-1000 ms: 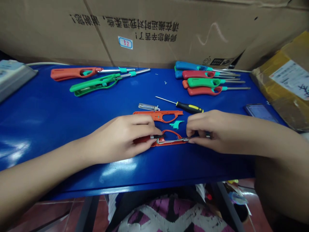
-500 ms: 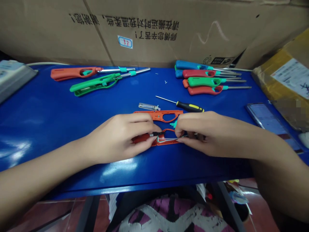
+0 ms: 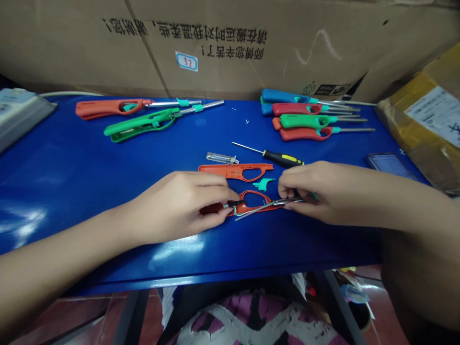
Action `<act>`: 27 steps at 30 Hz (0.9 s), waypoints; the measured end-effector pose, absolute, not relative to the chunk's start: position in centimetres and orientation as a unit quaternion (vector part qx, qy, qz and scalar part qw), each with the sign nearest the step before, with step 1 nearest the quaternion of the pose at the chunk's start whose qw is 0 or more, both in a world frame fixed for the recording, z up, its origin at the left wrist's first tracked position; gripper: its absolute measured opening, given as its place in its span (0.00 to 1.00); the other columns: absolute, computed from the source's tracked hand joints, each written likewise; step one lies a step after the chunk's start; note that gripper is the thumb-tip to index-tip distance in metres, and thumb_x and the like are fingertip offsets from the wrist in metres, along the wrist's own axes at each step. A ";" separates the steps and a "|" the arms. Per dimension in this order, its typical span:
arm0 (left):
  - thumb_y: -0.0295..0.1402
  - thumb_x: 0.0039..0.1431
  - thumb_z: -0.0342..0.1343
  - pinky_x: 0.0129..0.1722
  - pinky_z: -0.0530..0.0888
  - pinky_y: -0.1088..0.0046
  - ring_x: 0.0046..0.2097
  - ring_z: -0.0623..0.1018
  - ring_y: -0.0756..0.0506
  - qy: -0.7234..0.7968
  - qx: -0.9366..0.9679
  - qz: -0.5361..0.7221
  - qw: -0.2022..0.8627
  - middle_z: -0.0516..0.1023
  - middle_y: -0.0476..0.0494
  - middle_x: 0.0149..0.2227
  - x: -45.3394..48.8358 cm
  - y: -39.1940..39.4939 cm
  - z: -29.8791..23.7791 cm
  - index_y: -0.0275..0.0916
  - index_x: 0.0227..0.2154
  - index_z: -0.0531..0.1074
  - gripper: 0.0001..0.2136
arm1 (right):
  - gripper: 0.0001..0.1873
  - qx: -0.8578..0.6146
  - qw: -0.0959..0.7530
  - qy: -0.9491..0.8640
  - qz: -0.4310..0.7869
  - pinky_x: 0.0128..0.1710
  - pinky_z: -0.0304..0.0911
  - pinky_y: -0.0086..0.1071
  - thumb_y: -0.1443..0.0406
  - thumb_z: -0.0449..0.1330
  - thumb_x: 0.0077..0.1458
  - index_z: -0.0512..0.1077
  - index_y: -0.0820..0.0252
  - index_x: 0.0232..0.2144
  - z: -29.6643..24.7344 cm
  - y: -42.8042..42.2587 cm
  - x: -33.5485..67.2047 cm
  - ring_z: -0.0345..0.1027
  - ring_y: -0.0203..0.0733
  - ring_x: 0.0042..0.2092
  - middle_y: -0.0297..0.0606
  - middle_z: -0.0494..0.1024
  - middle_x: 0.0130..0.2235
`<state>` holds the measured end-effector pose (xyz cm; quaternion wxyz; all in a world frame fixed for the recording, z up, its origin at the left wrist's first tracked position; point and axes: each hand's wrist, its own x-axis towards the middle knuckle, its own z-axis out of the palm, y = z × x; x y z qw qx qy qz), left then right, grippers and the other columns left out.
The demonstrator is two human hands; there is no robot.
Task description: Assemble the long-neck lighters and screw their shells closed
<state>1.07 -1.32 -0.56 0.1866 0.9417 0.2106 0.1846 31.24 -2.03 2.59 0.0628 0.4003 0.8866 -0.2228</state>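
Observation:
An opened orange lighter shell (image 3: 251,203) lies on the blue table (image 3: 89,167) between my hands. My left hand (image 3: 183,203) is closed on the shell's handle end, pinning it down. My right hand (image 3: 309,191) pinches the lighter's metal tube (image 3: 282,202), from which thin wires run back into the shell. The other orange shell half (image 3: 235,171) lies just behind, with a small teal trigger piece (image 3: 264,183) beside it.
A black-and-yellow screwdriver (image 3: 280,158) and a small clear part (image 3: 220,157) lie behind the shell halves. Two long lighters (image 3: 143,117) sit at the back left, several more (image 3: 305,120) at the back right. A phone (image 3: 386,163), cardboard boxes (image 3: 230,43) and a wrapped parcel (image 3: 427,124) border the table.
My right hand slid left over the shell, then drew back to the right, pulling the metal tube and its wires partly out of the orange shell. My left hand stayed put.

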 end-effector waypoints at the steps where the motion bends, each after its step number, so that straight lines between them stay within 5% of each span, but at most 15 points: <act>1: 0.28 0.66 0.57 0.35 0.74 0.73 0.36 0.80 0.49 0.212 0.942 0.184 0.184 0.81 0.46 0.38 1.1 -1.3 -0.5 0.37 0.46 0.79 0.09 | 0.03 0.400 0.064 0.886 -0.225 0.26 0.54 0.30 0.64 0.59 0.60 0.72 0.53 0.33 2.6 -2.0 31.3 0.65 0.36 0.28 0.33 0.77 0.33; 10: 0.27 0.66 0.57 0.38 0.77 0.73 0.38 0.81 0.48 0.214 0.940 0.187 0.190 0.82 0.45 0.40 1.0 -1.3 -0.5 0.36 0.45 0.79 0.08 | 0.15 0.382 0.045 0.885 -0.261 0.26 0.53 0.30 0.50 0.61 0.62 0.73 0.53 0.32 2.6 -1.8 31.1 0.64 0.36 0.28 0.31 0.75 0.29; 16: 0.28 0.66 0.57 0.39 0.78 0.73 0.38 0.81 0.48 0.219 0.939 0.195 0.177 0.82 0.45 0.39 1.0 -1.6 -0.4 0.36 0.43 0.79 0.07 | 0.10 0.430 -0.033 0.895 -0.112 0.32 0.55 0.33 0.57 0.56 0.66 0.71 0.58 0.40 2.0 -1.3 30.1 0.66 0.41 0.36 0.40 0.74 0.39; 27: 0.28 0.66 0.57 0.41 0.79 0.71 0.39 0.82 0.47 0.218 0.941 0.188 0.181 0.82 0.44 0.39 1.0 -1.5 -0.4 0.36 0.43 0.80 0.09 | 0.10 0.425 -0.011 0.896 -0.132 0.29 0.52 0.33 0.62 0.54 0.66 0.70 0.59 0.32 1.9 -1.3 29.6 0.64 0.38 0.31 0.38 0.75 0.36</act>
